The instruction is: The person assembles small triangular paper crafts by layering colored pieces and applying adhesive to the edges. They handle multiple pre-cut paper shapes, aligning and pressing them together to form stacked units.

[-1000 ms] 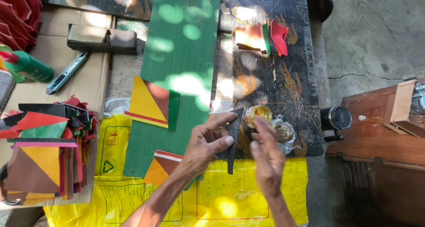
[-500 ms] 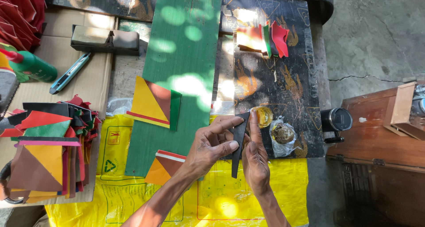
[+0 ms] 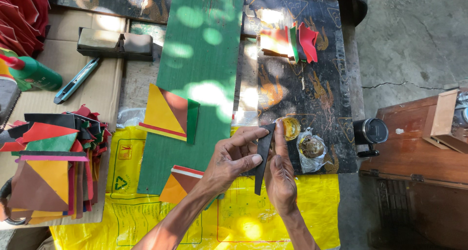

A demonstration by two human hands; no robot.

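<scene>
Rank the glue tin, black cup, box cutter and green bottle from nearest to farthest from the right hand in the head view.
From the right hand:
1. Glue tin, just above the fingertips.
2. Black cup, off to the right at the mat's edge.
3. Box cutter, far left on the cardboard.
4. Green bottle, farthest left, beyond the cutter.
</scene>
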